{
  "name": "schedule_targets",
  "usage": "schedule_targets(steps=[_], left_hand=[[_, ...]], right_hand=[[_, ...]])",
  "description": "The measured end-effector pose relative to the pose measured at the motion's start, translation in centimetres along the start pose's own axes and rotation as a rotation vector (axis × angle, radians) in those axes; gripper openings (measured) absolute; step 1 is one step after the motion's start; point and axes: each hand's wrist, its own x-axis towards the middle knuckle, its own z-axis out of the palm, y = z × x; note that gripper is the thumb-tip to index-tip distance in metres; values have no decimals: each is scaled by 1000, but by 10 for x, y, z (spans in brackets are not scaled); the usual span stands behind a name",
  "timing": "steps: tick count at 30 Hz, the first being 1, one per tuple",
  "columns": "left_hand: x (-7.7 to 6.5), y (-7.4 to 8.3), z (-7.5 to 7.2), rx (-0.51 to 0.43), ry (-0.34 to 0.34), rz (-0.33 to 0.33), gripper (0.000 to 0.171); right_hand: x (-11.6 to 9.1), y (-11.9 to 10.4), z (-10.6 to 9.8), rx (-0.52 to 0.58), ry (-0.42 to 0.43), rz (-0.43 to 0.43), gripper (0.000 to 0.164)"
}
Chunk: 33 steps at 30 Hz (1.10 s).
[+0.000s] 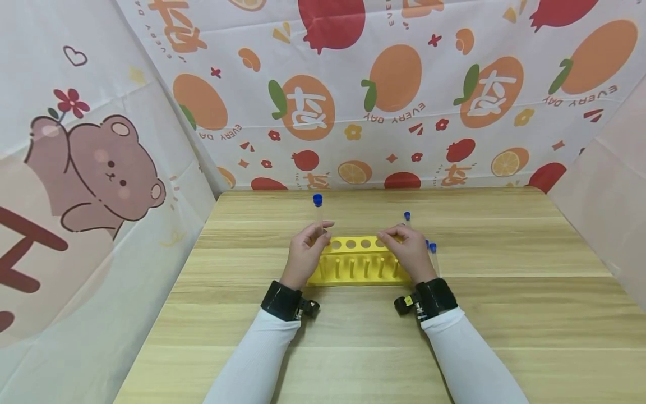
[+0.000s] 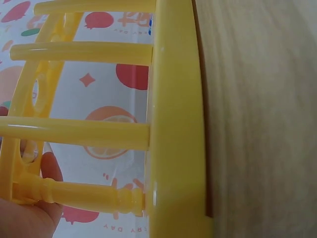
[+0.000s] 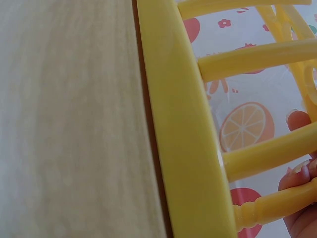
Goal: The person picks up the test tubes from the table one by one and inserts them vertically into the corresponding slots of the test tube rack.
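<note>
A yellow test tube rack with a row of round holes and upright pegs stands on the table. My left hand grips its left end, with a finger showing behind the end post. A clear test tube with a blue cap rises upright by the left fingers; whether they pinch it is unclear. My right hand holds the rack's right end, and its fingers curl behind the posts. Beyond and beside the right hand are more blue-capped test tubes, their lower parts partly hidden.
The wooden table extends around the rack on all sides. A white cloth printed with fruit hangs behind the table's far edge. To the left hangs another cloth with a bear print.
</note>
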Motion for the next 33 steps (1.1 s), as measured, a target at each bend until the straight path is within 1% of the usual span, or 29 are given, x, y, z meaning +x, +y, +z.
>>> schedule_targets(steps=[6,11,20,28,31,33], left_hand=[[7,-26,0,5,7,-9,15],[8,-34,0,9,18,-16,23],[8,-34,0,-5,31,26,21],[8,-33,1,-10,20,19,20],[8,-32,0,-17,16,19,26],[8,-31,0,-22,13,34,33]], right_hand=[[-1,-1,0,-6,-7,15,30],[-2,-1,0,0,-6,16,32],[0,-1,0,-17,4,6,27],[0,-2,0,-16,1,9,30],[0,-1,0,-13,1,9,29],[0,-1,0,-12,1,9,28]])
